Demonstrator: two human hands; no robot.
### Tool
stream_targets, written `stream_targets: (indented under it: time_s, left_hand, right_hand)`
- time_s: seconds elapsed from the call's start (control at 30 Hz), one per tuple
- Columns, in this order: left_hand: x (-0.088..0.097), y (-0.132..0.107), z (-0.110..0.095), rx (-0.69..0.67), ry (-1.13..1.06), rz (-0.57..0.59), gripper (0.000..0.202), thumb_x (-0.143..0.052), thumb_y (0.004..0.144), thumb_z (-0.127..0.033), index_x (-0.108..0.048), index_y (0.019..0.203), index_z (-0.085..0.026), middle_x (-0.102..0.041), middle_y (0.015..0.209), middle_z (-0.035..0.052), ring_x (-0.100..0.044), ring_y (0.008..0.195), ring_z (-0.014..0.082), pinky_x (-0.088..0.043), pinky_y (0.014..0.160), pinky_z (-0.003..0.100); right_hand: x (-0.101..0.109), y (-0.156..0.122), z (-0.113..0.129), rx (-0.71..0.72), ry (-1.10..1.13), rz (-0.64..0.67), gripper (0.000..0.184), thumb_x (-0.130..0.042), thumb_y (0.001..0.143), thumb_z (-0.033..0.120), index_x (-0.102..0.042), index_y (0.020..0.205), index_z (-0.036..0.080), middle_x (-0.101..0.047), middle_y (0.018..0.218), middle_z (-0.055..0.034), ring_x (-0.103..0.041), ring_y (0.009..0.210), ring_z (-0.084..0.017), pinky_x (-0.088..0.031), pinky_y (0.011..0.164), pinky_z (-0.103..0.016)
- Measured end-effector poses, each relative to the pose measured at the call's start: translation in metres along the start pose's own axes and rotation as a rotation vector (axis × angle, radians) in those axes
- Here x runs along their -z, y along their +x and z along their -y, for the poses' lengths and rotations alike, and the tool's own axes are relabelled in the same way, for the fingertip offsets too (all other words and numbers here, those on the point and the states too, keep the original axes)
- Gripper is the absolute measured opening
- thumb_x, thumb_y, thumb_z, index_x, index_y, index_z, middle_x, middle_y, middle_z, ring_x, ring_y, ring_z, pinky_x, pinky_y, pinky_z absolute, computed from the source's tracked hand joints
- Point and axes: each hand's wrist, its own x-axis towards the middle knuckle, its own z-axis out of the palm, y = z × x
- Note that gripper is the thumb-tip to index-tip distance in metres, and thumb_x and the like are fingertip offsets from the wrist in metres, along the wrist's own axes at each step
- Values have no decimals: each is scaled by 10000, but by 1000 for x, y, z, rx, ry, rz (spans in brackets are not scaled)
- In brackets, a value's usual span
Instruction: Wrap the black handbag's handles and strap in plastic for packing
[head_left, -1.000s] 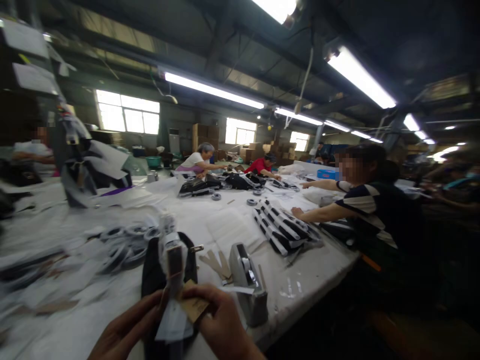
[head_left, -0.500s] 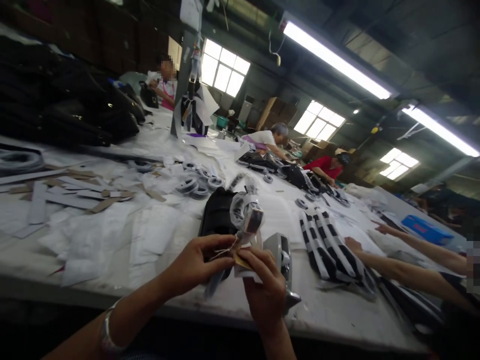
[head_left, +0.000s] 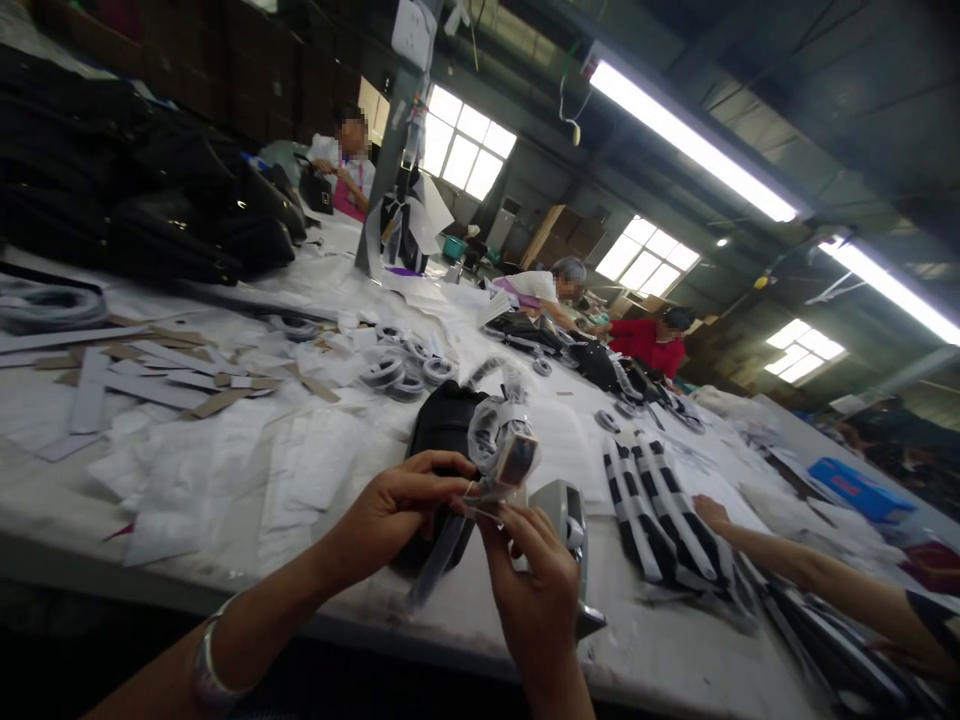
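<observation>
My left hand is closed in a pinch at a thin pale string. The fingertips of my right hand pinch the same string from the other side, and the two hands nearly touch. Right above them stands a coiled strap with a buckle-like end in clear plastic wrap. Behind my left hand sits a black bag, partly hidden. A plastic-covered strip hangs below my fingers. Beside my right hand stands a grey tape dispenser.
Striped, plastic-wrapped straps lie to the right, near a co-worker's hand. Cardboard strips and white sheets cover the left. Wrapped coils lie farther back. A black bag pile, a post and a blue box stand around.
The yellowish piece in my right hand has gone from sight, and the string now stretches between my fingertips. One of the co-worker's arms on the right has left view. The camera has shifted slightly.
</observation>
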Motion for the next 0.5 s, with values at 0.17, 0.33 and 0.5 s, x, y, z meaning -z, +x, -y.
stream_targets:
  time_s: [0.17, 0.33, 0.5]
  left_hand:
    - [-2, 1, 2, -48, 105, 5, 246, -608, 862, -212, -756, 1059, -210, -638, 1157, 103, -665, 855, 183, -589, 712, 257]
    - [-8, 0, -3, -237, 491, -3, 213, -617, 881, -235, -737, 1054, -207, -666, 1070, 75, -665, 937, 182, -560, 822, 248]
    - [-15, -9, -11, -425, 929, -101, 255, -557, 929, -219, -680, 1152, -235, -689, 990, 44, -630, 902, 176, -538, 758, 241]
  right_hand:
    - [-1, 3, 3, -56, -4, -1, 135, -607, 900, 189, -711, 975, 233, -713, 856, -34, -625, 736, -158, -490, 668, -265]
    - [1, 10, 6, 24, -64, 87, 160, -586, 875, 127, -702, 894, 235, -706, 853, -40, -621, 826, -196, -490, 715, -293]
    - [5, 13, 9, -46, 76, 148, 251, -562, 852, 78, -718, 969, 235, -707, 942, -61, -627, 921, -210, -503, 817, -317]
